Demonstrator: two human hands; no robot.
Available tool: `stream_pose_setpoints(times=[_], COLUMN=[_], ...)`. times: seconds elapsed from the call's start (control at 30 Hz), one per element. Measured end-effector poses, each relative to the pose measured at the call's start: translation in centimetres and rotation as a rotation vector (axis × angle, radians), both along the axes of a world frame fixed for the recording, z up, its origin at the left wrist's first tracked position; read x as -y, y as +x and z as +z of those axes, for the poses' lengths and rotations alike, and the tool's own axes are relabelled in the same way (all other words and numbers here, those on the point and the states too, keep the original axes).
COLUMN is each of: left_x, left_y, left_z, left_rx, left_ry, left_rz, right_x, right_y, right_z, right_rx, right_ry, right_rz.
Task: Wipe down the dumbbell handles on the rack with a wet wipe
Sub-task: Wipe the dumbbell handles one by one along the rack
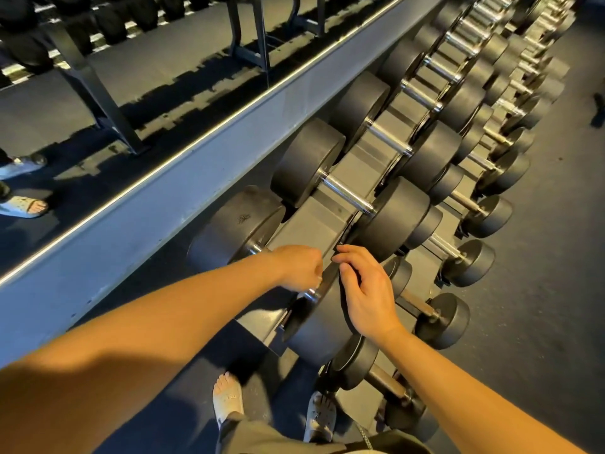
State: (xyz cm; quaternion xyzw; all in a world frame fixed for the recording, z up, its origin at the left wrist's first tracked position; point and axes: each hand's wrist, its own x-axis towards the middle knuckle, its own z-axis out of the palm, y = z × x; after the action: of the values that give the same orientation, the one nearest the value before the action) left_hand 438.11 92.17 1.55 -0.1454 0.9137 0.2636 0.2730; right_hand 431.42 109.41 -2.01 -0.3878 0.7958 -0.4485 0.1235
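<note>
The round chrome-metal dumbbell handle [258, 249] in my left hand [299, 270] looks smooth and glossy. The round black dumbbell heads [307, 162] look matt and rubbery. The grey rack saddles [314, 221] are matt painted metal. The dark floor [540, 322], lower right of the frame, is matt and fine-grained.

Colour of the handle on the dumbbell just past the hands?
Polished chrome silver handle, matte black heads either side; head view.
</note>
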Motion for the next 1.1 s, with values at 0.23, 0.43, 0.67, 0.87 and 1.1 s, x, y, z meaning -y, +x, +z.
stream_pose_setpoints(times=[0.23,0.43,0.67,0.87,1.1], left_x=[0.2,-2.0,-1.6,-0.2,-0.5], left_y=[-0.5,9.0,3.0,-2.3,6.1], left_z=[0.1,-4.0,-0.3,2.6,-2.3], left_rx=[-0.014,-0.755,-0.207,0.254,-0.665], left_ry=[-0.006,-0.514,-0.238,-0.297,-0.598], left_rz=[-0.088,-0.383,-0.049,-0.121,-0.310], right_x=[0.0,0.1,0.1,0.0,0.1], right_y=[0.0,0.0,0.0,-0.5,-0.5], right_z=[0.1,0.1,-0.1,0.2,0.0], right_rx=[-0.013,-0.004,-0.003,-0.010,-0.011], right_ry=[0.023,0.016,0.001,0.017,-0.003], right_rz=[0.016,0.009,0.016,0.077,0.061])
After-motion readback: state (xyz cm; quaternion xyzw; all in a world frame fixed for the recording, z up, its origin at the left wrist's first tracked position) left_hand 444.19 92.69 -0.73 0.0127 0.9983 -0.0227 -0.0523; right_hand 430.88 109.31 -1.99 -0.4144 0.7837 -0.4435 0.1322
